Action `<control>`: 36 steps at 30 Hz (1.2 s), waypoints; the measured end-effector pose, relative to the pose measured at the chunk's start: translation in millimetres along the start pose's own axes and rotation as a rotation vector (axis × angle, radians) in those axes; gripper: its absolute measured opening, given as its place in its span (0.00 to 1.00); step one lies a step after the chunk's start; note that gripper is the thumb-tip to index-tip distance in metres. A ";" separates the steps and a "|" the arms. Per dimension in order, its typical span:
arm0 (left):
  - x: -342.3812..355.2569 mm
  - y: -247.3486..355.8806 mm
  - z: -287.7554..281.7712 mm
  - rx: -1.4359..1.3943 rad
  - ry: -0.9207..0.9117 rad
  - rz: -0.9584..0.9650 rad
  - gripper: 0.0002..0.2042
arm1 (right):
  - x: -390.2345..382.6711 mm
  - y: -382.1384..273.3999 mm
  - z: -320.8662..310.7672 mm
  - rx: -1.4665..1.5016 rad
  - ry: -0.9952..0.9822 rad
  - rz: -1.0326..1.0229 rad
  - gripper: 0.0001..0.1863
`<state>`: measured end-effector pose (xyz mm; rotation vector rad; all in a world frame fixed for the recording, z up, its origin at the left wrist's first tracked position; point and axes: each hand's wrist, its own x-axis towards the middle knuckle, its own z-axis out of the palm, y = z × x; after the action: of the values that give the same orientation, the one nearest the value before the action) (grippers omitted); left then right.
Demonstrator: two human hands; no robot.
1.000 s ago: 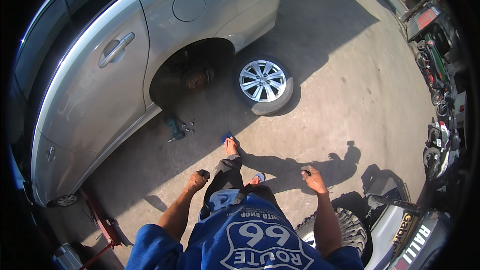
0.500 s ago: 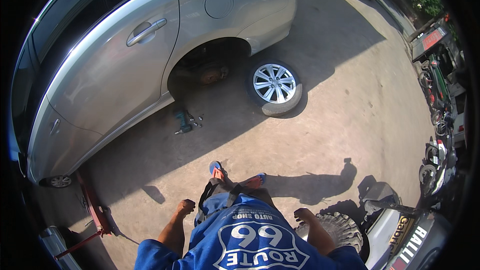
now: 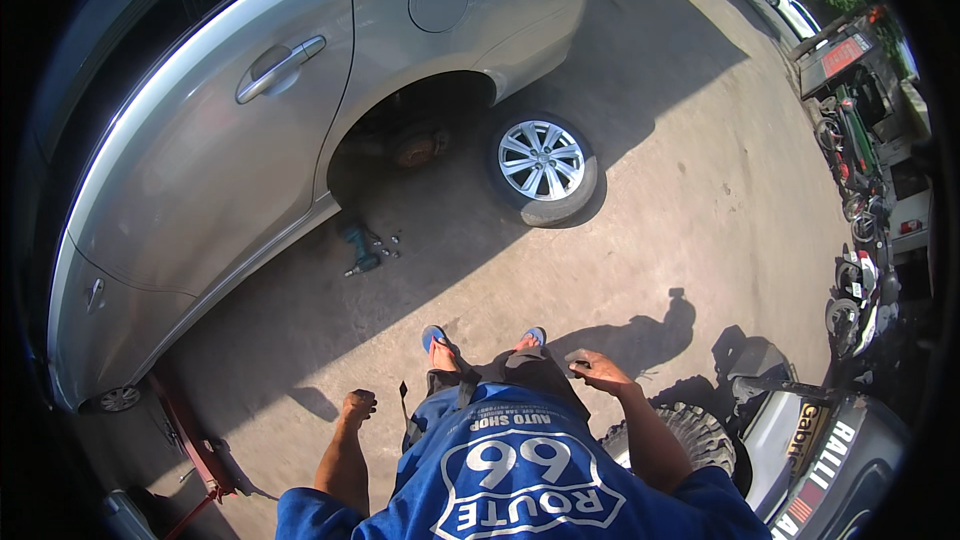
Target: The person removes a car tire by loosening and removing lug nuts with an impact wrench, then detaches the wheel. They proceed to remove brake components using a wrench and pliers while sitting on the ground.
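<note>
My left hand point(image 3: 358, 406) hangs at my side with the fingers curled in; nothing shows in it. My right hand point(image 3: 600, 370) is out in front of my right hip, palm down, its fingers loosely apart and holding nothing that I can see. Neither hand touches anything. Ahead of me stands a silver car point(image 3: 200, 150) with a bare rear wheel hub point(image 3: 418, 148) in its dark wheel arch. The removed wheel point(image 3: 541, 160) lies flat on the ground beside it, alloy face up. A teal cordless impact wrench point(image 3: 361, 251) lies near the sill, with several small metal pieces point(image 3: 390, 244) beside it.
A red floor jack point(image 3: 190, 430) reaches under the car at left. Close by on my right are a knobbly off-road tyre point(image 3: 690, 435) and a grey vehicle point(image 3: 830, 460) with stickers. Parked motorcycles point(image 3: 855, 290) line the far right. Shadow covers the concrete along the car.
My right hand has swung forward and away from my side. One foot has stepped a little to the right. The view has shifted slightly, while the wheel and impact wrench stay where they lay.
</note>
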<state>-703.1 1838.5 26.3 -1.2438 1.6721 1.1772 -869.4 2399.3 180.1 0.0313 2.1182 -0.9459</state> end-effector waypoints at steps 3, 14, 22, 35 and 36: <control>3.9 9.2 5.1 0.097 -0.039 -0.066 0.15 | -6.2 48.1 8.1 0.056 0.095 0.151 0.19; -62.1 183.1 164.3 0.148 -0.043 0.351 0.16 | -45.4 213.5 -75.4 0.418 -0.274 0.812 0.17; -122.8 186.1 272.4 -0.130 -0.017 0.126 0.36 | 80.4 200.9 -207.8 0.264 -0.506 0.594 0.28; -32.7 257.4 263.2 0.237 -0.318 0.073 0.18 | 119.0 92.9 -259.0 0.133 -0.160 0.248 0.35; -35.5 280.5 254.4 0.220 -0.282 0.073 0.18 | 119.2 96.7 -262.3 0.209 -0.110 0.228 0.36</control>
<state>-955.7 2122.0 46.9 -0.8461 1.5955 1.1198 -1092.6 2602.6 145.2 0.3127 1.8629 -1.0026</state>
